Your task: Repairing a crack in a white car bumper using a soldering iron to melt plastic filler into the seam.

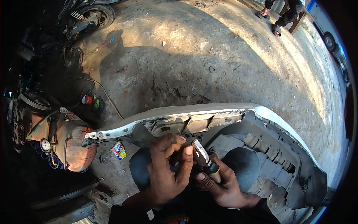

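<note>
Looking down from my head, I have a white car bumper [268, 114] lying across my knees, its grey inner side turned up toward me and its long upper edge running from left to right in front of my hands. My left hand [167, 168] is curled narrow, the thumb and fingertips pinched together right at the tip of a scraper blade [200, 149], just below the bumper's inner ledge; whether something small sits between those fingertips I cannot tell. My right hand [220, 184] is closed around the wooden handle [214, 173] of that scraper, thumb laid along it, with the flat metal blade pointing up and left toward my left thumb. The two hands are touching or nearly so, both over my lap between my blue-clad knees. To my left on the concrete floor [209, 52] stands a rusty orange compressor tank [72, 143] with a gauge and hoses, close to the bumper's left end. A small bright wrapper [119, 150] lies on the floor just under that end. Farther left sit a red-and-white roll of tape [87, 99] and a cable. At the top left stands a motorcycle wheel [97, 15]; at the top right, well apart, another person's sandalled feet [271, 20].
</note>
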Demonstrator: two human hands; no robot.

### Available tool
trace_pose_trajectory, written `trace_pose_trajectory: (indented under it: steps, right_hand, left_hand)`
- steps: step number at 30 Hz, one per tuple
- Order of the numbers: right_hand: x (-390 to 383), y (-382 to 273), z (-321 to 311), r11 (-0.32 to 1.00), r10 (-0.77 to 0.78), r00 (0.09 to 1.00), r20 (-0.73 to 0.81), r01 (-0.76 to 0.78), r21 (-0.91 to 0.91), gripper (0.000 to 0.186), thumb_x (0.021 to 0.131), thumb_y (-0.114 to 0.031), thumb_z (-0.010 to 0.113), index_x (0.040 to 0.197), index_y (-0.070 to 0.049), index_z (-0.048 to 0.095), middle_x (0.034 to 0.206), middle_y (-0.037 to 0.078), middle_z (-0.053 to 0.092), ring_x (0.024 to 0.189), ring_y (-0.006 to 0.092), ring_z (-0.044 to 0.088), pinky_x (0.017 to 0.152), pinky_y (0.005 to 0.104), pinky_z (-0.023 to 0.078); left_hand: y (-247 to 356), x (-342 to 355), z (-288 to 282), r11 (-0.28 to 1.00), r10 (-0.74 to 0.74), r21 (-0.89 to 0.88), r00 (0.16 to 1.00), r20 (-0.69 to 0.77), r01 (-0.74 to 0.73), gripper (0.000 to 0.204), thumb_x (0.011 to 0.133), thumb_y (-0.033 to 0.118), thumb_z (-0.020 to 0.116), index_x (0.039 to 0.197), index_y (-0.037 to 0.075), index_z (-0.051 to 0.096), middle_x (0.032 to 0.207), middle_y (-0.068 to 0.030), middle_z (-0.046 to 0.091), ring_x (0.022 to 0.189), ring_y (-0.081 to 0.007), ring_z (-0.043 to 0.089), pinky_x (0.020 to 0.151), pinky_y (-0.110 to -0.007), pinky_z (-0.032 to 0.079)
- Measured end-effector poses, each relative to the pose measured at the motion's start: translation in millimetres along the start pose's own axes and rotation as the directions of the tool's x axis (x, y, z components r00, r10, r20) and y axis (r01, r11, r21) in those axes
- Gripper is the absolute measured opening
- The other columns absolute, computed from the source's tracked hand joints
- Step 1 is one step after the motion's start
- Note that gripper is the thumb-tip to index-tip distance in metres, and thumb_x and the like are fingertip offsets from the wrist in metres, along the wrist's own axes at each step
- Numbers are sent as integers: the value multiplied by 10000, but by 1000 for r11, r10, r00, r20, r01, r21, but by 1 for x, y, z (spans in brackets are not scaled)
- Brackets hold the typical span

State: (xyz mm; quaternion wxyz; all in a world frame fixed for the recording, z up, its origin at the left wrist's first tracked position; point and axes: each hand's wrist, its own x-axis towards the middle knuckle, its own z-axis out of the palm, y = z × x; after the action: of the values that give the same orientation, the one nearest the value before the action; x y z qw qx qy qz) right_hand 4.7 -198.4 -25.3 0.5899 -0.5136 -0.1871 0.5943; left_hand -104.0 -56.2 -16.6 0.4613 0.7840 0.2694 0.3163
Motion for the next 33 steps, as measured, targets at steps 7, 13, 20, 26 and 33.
trace_pose_trajectory:
  steps: [7,13,20,26,33]
  right_hand:
    - [2,-11,-1,993,-29,999,-22,27,-116,439,1058,-132,658,1453,-16,505,1011,24,598,884,108,570,785,260,472]
    - [12,-8,-6,775,-396,915,81,381,-504,636,1002,-53,684,1571,32,411,1371,239,595,1145,347,631,1029,423,515]
    - [9,-14,-5,786,-297,950,93,299,-540,675,990,-48,695,1592,16,395,1366,245,599,1133,343,632,1000,421,523]
    - [12,-11,-3,749,-390,919,58,353,-560,669,971,-41,715,1582,-15,444,1146,197,607,1020,302,639,915,384,538]
    - [13,-9,-2,706,-427,903,45,364,-607,662,952,-33,728,1565,-25,479,1137,193,596,996,298,631,899,394,537]
  left_hand:
    - [-4,3,1,982,-60,-174,997,39,66,372,1027,6,642,1328,-24,424,980,-143,715,828,-128,702,718,-245,544]
    - [2,0,-9,813,-174,-555,983,53,174,360,1051,-11,581,1353,-19,385,952,-127,692,869,-125,649,795,-252,519]
    - [3,1,-7,806,-166,-578,986,-12,129,365,1059,-21,560,1363,-22,359,1010,-139,678,909,-137,640,851,-269,525]
    - [-8,-4,-9,949,-67,-310,997,-33,54,329,1020,4,662,1292,-34,482,1036,-156,745,927,-151,739,795,-253,570]
    - [-6,-4,-6,998,59,7,987,-148,-59,289,975,15,736,1213,-40,582,999,-150,765,893,-161,772,743,-249,587]
